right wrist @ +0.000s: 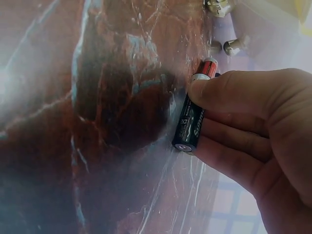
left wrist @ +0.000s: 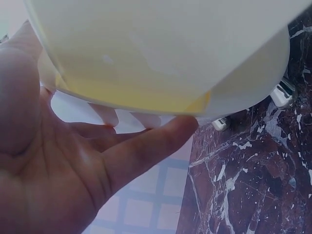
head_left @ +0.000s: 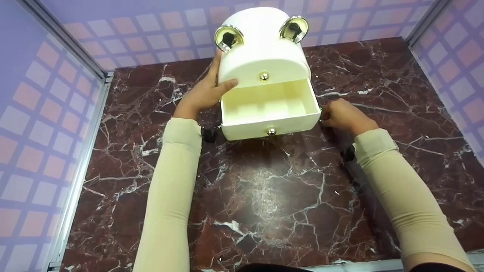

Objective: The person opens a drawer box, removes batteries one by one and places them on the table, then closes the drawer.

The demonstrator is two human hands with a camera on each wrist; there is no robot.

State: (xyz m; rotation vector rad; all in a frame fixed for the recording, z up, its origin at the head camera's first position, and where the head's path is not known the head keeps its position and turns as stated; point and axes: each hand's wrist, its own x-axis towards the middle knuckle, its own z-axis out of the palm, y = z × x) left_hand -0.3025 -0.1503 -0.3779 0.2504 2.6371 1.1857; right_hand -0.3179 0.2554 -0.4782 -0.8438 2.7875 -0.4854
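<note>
At the upper centre of the head view, a white drawer box stands on the bench, its lower drawer pulled out. The left hand touches the box's left side — fingers extended, thumb over the front. Right of the drawer, the right hand pinches a dark battery — fingers and thumb closed round it — at centre-right in the right wrist view.
</note>
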